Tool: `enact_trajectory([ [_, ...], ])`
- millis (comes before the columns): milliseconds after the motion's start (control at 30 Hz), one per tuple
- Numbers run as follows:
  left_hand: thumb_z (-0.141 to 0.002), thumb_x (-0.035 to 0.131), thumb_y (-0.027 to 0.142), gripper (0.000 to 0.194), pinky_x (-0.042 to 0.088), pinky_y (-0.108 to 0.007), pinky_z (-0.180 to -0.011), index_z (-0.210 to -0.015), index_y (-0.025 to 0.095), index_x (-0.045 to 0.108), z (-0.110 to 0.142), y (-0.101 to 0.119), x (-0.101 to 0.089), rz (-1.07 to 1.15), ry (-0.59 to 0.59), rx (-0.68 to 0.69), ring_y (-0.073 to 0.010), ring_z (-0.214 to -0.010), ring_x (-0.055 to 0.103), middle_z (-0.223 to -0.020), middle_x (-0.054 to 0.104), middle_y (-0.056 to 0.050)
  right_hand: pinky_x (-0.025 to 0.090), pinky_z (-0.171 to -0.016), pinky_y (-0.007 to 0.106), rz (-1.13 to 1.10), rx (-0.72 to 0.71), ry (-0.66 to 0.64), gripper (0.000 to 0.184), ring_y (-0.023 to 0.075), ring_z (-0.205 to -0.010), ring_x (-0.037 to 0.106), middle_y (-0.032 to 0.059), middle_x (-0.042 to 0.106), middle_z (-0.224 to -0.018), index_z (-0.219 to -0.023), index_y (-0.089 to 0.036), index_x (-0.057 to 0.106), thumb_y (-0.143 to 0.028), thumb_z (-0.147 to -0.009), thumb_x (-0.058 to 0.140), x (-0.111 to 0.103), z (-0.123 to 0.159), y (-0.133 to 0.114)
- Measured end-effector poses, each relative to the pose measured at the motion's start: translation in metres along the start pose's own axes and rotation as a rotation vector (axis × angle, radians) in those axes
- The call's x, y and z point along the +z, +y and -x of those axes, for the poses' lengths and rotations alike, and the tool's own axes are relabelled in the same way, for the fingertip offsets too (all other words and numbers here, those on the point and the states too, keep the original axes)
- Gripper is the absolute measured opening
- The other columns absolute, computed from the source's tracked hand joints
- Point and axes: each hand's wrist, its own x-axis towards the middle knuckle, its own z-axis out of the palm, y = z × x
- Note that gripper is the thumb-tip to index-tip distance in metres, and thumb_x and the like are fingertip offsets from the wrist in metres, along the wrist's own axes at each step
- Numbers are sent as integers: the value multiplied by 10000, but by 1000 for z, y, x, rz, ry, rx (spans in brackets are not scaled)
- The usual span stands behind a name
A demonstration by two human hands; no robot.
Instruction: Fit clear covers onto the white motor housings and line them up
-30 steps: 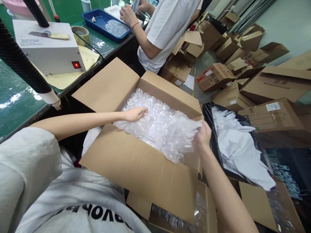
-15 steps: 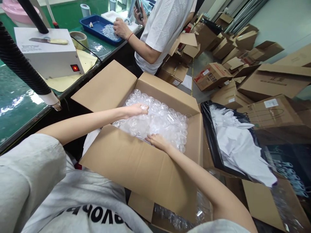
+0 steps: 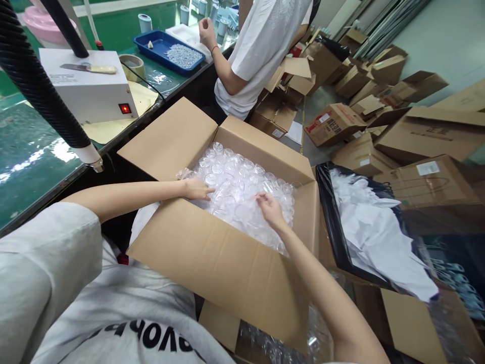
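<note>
An open cardboard box (image 3: 212, 253) stands before me, packed with several clear plastic cups or domes (image 3: 237, 164). A thin, milky plastic sheet or bag (image 3: 242, 212) covers part of them. At the box's left side, my left hand (image 3: 197, 189) rests palm down on the clear plastic, fingers stretched out. My right hand (image 3: 270, 208) is over the contents towards the right, thumb and fingertips pinched on the thin plastic sheet. The undersides of the left fingers are hidden.
A black-lined bin with white sheets (image 3: 375, 222) stands right of the box. At left, a green bench holds a white machine (image 3: 91, 91), a knife (image 3: 91, 68) and a blue tray (image 3: 166, 50). A co-worker (image 3: 250, 60) stands beyond; cardboard boxes (image 3: 335, 124) crowd the floor.
My left hand has moved left and nearer, to the box's side. The right hand has risen and moved away from the near edge. The co-worker's hand has lifted off the blue tray.
</note>
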Motion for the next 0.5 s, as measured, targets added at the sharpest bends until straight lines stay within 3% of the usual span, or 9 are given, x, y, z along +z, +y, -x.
enact_trajectory([
  [100, -788, 658, 42, 318, 419, -295, -681, -985, 257, 785, -14, -2, 11, -20, -45, 59, -178, -797, 664, -1006, 677, -82, 459, -664, 324, -64, 101, 118, 424, 207, -657, 540, 20, 600, -721, -854, -226, 579, -616, -938, 435, -36, -2, 0],
  [200, -848, 719, 189, 121, 475, -311, -741, -965, 174, 749, -27, -4, 19, -19, -54, 65, -186, -827, 658, -974, 678, -84, 456, -721, 328, -77, 157, 200, 412, 205, -708, 546, 12, 588, -722, -819, -224, 568, -634, -858, 541, -59, -2, -3],
  [333, -964, 653, 385, 252, 536, -351, -833, -984, 135, 674, -32, -3, 29, 7, -44, 42, -163, -857, 638, -966, 683, -50, 447, -733, 339, -76, 193, 217, 379, 211, -707, 555, 22, 607, -719, -792, -222, 579, -601, -812, 593, -58, 3, -7],
  [433, -954, 643, 303, 178, 519, -340, -820, -882, 141, 658, -28, 1, 27, 51, -16, 12, -164, -816, 633, -890, 681, -39, 442, -737, 343, -71, 210, 206, 370, 219, -715, 555, 26, 624, -714, -759, -224, 595, -590, -762, 646, -52, 6, -7],
  [500, -911, 622, 197, 113, 485, -313, -771, -810, 154, 647, -24, 5, 21, 100, 26, -14, -177, -782, 634, -842, 685, -51, 445, -780, 358, -69, 228, 273, 380, 237, -794, 563, 49, 647, -795, -806, -224, 597, -602, -815, 567, -50, 6, -7],
])
